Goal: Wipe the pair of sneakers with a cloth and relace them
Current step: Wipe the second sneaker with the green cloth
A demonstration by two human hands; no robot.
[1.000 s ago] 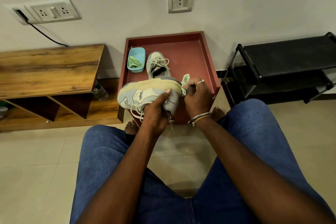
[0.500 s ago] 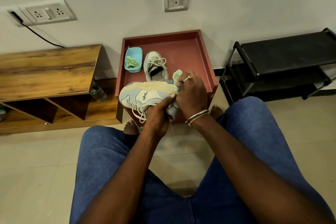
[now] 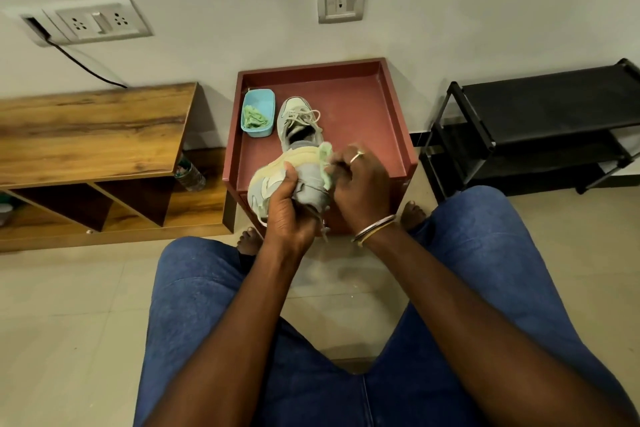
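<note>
My left hand [image 3: 289,210] grips a grey and cream sneaker [image 3: 268,180] on its side, sole towards the wall, above the front edge of the red tray table [image 3: 391,121]. Loose lace ends hang below it. My right hand [image 3: 356,189] is closed on a light green cloth [image 3: 326,159] and presses it against the sneaker's heel. The second sneaker [image 3: 298,123] stands upright on the tray, laced, toe towards the wall. A blue tub [image 3: 259,113] beside it holds another green cloth.
A wooden shelf unit [image 3: 93,135] stands at the left with a bottle [image 3: 190,173] beside it. A black shoe rack [image 3: 540,128] stands at the right. My knees in blue jeans fill the foreground; bare toes show by the tray's base.
The sneaker has turned in my left hand, so more of its heel faces me. My right hand with the cloth has shifted along the heel end.
</note>
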